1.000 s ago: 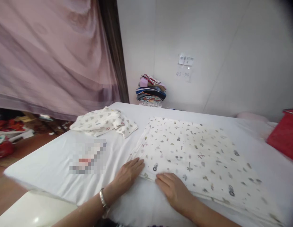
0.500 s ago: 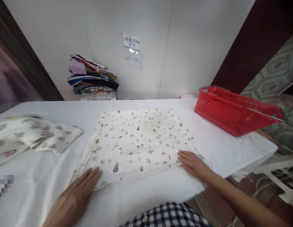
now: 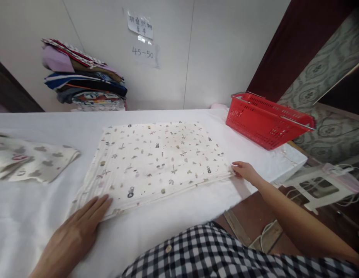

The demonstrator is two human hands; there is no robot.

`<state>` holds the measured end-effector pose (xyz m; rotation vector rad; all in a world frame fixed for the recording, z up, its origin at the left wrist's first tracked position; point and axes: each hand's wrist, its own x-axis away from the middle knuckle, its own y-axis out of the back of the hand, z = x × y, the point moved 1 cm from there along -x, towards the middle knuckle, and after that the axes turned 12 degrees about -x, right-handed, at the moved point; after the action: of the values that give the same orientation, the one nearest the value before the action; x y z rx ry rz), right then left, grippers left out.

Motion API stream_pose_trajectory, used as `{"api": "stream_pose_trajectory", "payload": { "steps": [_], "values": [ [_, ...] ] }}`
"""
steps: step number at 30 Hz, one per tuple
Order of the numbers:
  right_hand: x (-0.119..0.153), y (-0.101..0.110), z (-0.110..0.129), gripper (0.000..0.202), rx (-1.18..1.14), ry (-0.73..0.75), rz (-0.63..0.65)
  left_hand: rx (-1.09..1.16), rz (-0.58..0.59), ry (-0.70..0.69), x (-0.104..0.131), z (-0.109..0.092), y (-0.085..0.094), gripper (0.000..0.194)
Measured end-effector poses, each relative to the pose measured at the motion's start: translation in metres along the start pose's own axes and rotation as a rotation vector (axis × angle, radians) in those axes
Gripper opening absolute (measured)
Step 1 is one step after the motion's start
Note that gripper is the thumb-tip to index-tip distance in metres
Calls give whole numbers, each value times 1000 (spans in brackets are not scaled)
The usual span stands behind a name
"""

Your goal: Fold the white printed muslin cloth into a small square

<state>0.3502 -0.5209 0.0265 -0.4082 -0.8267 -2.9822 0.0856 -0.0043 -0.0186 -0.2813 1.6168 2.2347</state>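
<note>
A folded white cloth [image 3: 156, 162] with small printed motifs lies flat on the white-covered table [image 3: 167, 216]. My left hand [image 3: 77, 227] rests flat with its fingers stretched over the cloth's near left corner. At the near right corner, my right hand [image 3: 245, 172] has its fingers closed on the cloth's edge, thumb side up. The fingertips under that corner are partly hidden.
Another cloth with grey prints [image 3: 37, 158] lies at the left. A pile of folded fabrics [image 3: 86, 77] stands at the back left against the wall. A red basket [image 3: 266, 119] sits at the right end. Beyond the table's right edge is a white machine [image 3: 321, 189].
My right hand has slid right from the cloth's top to its near right corner and closed on it. My left hand stays at the left corner. The view has shifted.
</note>
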Motion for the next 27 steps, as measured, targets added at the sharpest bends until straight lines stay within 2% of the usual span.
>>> {"api": "stream_pose_trajectory", "payload": {
  "steps": [5,12,18,25,27],
  "values": [
    [-3,0,6,41,20,-55,70,-2,-4,-14,-4,-5,9,81],
    [1,5,11,42,19,-97,117,69,15,11,4,2,-9,79],
    [8,5,15,22,93,-111,153,142,32,54,8,3,-15,79],
    [0,7,15,30,-74,12,139,127,8,48,12,4,-23,79],
    [-2,7,13,31,-82,-14,143,124,1,39,14,6,-28,79]
  ]
}}
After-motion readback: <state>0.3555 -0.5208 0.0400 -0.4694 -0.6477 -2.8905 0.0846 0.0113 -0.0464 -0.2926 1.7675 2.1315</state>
